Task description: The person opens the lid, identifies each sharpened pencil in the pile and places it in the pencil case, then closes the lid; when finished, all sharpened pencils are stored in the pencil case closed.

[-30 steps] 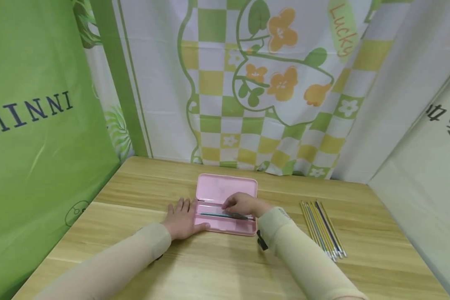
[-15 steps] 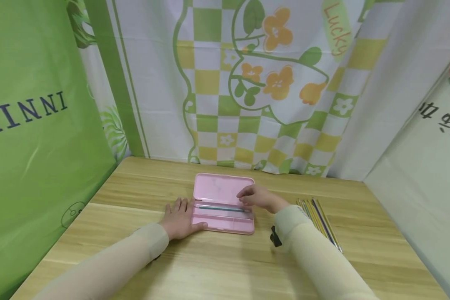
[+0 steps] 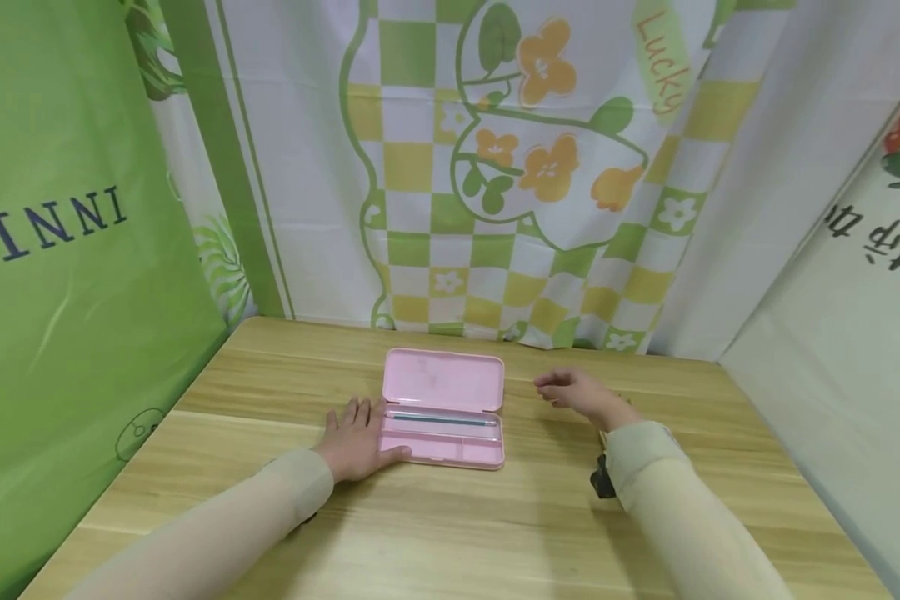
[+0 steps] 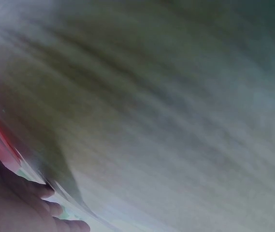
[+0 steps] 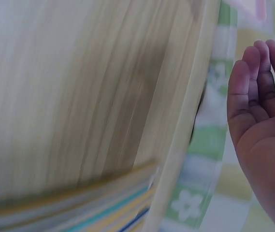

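An open pink pencil case (image 3: pixel 423 447) lies on the wooden table, its lid (image 3: pixel 442 379) tipped back toward the curtain. One teal pencil (image 3: pixel 442 421) rests lengthwise in the rear compartment. My left hand (image 3: pixel 356 442) is spread flat at the case's left end, thumb along the front edge; the left wrist view catches only part of that hand (image 4: pixel 16 203). To the right of the case, my right hand (image 3: pixel 581 396) is above the table with loosely bent fingers and holds nothing. Several pencils (image 5: pixel 103 208) lie near it in the right wrist view; my arm mostly hides them in the head view.
Behind the table's far edge hangs a checkered, flowered curtain (image 3: pixel 450 167). A green cloth (image 3: pixel 82 333) borders the left side and a pale one (image 3: pixel 832 333) the right. The front compartment of the case has a small divider (image 3: pixel 462 450) toward its right.
My right hand has let go of the teal pencil, which now lies in the rear compartment, and has moved right, away from the case. My left hand has stayed at the case.
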### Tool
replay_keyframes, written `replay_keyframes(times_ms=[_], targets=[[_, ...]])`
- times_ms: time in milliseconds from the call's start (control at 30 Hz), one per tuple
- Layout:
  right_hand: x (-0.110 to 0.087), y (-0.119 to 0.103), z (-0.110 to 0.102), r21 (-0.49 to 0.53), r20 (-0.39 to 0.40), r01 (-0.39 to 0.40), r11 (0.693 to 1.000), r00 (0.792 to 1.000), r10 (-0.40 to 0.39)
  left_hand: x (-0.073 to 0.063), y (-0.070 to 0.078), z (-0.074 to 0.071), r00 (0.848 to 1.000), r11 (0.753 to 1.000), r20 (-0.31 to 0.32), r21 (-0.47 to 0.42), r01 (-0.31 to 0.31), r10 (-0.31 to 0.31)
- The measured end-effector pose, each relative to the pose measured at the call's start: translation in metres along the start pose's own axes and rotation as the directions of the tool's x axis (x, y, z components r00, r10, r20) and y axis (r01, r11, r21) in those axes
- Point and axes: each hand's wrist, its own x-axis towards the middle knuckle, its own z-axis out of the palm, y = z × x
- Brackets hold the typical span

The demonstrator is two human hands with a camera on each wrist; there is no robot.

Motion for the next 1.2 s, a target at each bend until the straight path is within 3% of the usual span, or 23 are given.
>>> replay_keyframes(times_ms=[300,500,667,933,1067,1200], targets=[[-0.030,0.022,-0.041,-0.041,-0.163,-0.047,0.998,0.986,0.040,-0.001,0.003,-0.003,1.000,1.000,0.001,0.005,-0.011,0.011],[-0.045,0.036,-0.059,-0.071,-0.274,-0.133,0.989,0.955,0.109,0.000,0.000,0.001,1.000,1.000,-0.008,0.013,-0.007,0.007],[-0.053,0.053,-0.069,-0.096,-0.307,-0.175,0.980,0.942,0.138,0.000,-0.002,0.002,1.000,1.000,-0.008,0.008,-0.011,0.011],[-0.057,0.085,-0.075,-0.020,-0.337,-0.218,0.976,0.920,0.199,-0.002,0.000,-0.003,1.000,1.000,0.003,-0.003,-0.003,0.003],[-0.056,0.088,-0.075,-0.087,-0.351,-0.255,0.963,0.913,0.210,0.001,-0.003,-0.001,1.000,1.000,0.011,-0.002,0.001,-0.001],[-0.053,0.085,-0.073,-0.229,-0.373,-0.309,0.923,0.904,0.210,0.005,-0.008,0.005,1.000,1.000,0.002,-0.004,-0.002,0.002]])
